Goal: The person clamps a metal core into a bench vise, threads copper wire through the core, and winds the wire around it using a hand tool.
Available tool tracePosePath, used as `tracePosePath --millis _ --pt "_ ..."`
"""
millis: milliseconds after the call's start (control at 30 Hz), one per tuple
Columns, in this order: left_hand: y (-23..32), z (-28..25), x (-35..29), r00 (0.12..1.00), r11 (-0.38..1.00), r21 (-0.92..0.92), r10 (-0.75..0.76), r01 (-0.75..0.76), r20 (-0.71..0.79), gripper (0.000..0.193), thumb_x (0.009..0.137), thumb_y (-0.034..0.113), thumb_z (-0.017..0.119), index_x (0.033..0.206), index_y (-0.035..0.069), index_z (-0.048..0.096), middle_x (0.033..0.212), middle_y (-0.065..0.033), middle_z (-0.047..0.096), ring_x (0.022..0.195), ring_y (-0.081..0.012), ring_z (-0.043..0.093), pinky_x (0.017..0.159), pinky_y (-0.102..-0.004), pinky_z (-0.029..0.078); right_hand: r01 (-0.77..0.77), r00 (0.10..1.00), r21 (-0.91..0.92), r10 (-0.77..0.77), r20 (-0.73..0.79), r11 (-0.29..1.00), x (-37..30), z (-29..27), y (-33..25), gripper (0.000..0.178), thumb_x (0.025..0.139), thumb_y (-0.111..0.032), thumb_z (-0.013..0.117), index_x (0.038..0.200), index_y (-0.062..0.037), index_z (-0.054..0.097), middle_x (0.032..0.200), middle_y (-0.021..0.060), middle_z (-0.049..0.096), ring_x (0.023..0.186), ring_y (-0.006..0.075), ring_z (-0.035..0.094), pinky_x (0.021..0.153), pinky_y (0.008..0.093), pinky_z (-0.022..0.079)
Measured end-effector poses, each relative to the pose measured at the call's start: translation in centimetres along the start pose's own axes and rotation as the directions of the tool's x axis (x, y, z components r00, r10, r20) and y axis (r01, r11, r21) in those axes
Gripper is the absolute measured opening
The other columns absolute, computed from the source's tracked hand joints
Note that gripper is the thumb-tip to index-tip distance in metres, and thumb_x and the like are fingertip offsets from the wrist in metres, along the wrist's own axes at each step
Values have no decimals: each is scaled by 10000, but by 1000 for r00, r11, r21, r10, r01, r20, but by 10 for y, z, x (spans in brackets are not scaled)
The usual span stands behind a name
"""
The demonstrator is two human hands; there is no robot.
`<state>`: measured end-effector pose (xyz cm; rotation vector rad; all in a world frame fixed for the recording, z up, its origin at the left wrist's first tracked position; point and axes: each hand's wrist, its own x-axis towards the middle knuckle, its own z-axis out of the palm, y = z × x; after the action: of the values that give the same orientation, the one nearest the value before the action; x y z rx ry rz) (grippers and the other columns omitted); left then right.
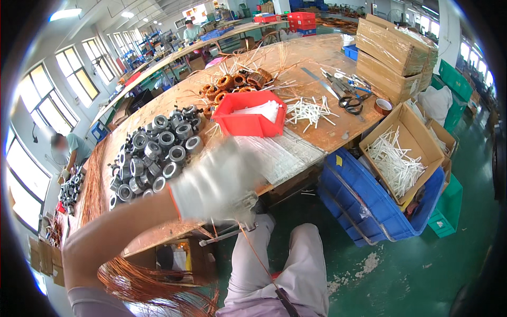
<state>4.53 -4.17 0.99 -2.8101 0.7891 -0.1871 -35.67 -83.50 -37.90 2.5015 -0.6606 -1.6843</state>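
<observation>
My left hand (219, 179), in a white glove with an orange cuff edge, reaches across the table's near edge. Motion smears its fingers, so what they hold, if anything, cannot be made out. Just beneath it is a metal clamp-like fixture (232, 232) at the table edge. A thin copper-coloured wire or rod (259, 257) slants from the fixture down to a dark, handle-like piece (287, 302) over my lap. My right hand is out of view. Beyond the glove stands a red plastic bin (248, 127) with white sleeve-like pieces. Grey ring-shaped coils (153, 150) are heaped to the left.
Copper-wound rings (237, 82) lie behind the red bin. White tubes (311, 111), scissors (351, 104) and a tape roll (383, 106) are at the right. A carton of white tubes (398, 164) rests on a blue crate (364, 206). Copper wires (142, 285) hang lower left. Another person (76, 150) works far left.
</observation>
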Motion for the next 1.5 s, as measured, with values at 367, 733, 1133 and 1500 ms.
tracePosePath --millis 367,733,1133,1500 --pt "-28 18 11 746 586 -735 -645 342 -167 421 1085 392 546 1082 -1 696 732 -31 643 676 -101 589 589 -294 493 591 794 784 -309 -524 190 -148 -333 -360 323 1089 -266 494 1286 -27 586 801 51 606 626 123 618 575 284 533" --pt "-99 121 -9 398 -476 -879 -811 -25 428 463 1109 430 498 993 1 624 634 90 330 495 -39 299 444 -245 254 325 32 930 -984 173 174 -342 -338 -601 308 1089 -343 549 1158 -45 587 811 7 565 542 116 535 465 278 476" --pt "-91 76 67 875 747 -455 -422 484 237 406 853 272 716 1113 -40 700 869 -195 713 836 -274 727 776 -396 570 953 301 112 -912 -278 281 -223 -255 -409 279 995 -288 637 1094 -29 663 850 272 676 791 488 669 673 572 509" --pt "-24 38 48 954 972 43 -216 230 -209 611 811 394 813 1240 -1 629 1067 -200 673 1022 -348 700 997 -493 493 341 887 -117 -360 -288 933 -44 21 11 354 924 -414 627 1029 -91 727 969 168 693 878 386 667 737 521 531"
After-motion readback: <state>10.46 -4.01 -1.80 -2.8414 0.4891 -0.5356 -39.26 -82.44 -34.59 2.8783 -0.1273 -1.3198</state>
